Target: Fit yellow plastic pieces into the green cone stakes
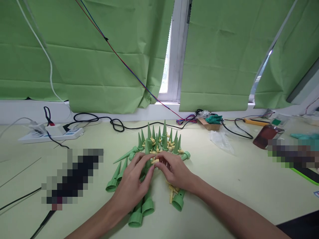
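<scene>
My left hand (136,181) is closed around a green plastic cone-shaped spike (148,163), mostly hidden by the fingers. Opposite it, my right hand (177,170) pinches a small yellow plastic valve (155,161) against the spike's side; whether it sits in a hole cannot be seen. Behind both hands, several green spikes stand point up (164,134) with yellow valves (171,144) among them. More spikes lie on their sides near my left forearm, their wide open ends (136,219) facing me. Loose yellow valves (171,193) and one spike (178,200) lie below my right hand.
A power strip (53,132) with plugs and black cables lies at the back left. At the back right are a small cardboard box (208,124), a clear plastic bag (221,141) and a bottle of dark red liquid (267,135). Blurred dark objects flank the work area.
</scene>
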A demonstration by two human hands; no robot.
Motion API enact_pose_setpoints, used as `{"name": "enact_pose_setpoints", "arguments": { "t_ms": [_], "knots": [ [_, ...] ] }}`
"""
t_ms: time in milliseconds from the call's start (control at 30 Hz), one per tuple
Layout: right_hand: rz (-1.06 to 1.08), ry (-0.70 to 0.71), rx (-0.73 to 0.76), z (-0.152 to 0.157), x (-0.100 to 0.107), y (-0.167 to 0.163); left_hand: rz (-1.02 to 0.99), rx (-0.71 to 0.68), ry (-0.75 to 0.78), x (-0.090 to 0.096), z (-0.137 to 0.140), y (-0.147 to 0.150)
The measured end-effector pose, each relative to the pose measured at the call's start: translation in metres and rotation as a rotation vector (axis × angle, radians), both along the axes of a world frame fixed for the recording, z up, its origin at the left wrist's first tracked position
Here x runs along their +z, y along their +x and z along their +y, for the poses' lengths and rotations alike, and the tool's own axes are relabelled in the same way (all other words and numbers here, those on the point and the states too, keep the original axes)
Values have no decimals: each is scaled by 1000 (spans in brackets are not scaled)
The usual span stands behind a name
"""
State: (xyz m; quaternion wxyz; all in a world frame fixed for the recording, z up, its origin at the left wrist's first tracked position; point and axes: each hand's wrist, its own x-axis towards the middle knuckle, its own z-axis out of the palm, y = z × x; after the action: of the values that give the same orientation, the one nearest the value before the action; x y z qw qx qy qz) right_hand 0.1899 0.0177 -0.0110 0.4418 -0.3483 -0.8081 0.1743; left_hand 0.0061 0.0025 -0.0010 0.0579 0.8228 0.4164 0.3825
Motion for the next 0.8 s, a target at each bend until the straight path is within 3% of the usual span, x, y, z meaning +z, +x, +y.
{"name": "enact_pose_setpoints", "arguments": {
  "t_ms": [800],
  "knots": [
    [-65, 35, -12, 4, -2, 3, 22, -19, 23, -1, -1, -1]
  ]
}}
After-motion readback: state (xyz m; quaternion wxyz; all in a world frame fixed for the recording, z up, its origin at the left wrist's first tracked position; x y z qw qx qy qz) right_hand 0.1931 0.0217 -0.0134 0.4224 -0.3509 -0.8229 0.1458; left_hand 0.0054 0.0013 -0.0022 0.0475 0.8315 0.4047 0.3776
